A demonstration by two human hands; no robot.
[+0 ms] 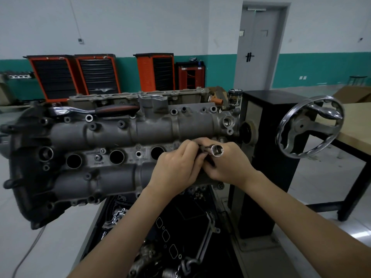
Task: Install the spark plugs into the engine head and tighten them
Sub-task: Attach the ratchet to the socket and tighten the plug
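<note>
Holding the socket (217, 151) between both hands (176, 169) — grips clenched round it — we aim it leftward toward the open plug wells (157, 152).

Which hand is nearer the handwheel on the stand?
Right. The right hand, gripping the socket, sits just left of the handwheel; the left hand is farther left, over the engine head.

orange tool cabinets (96, 74) line a white-and-teal wall (311, 67); grey door (259, 49), seemingly closed.
</note>
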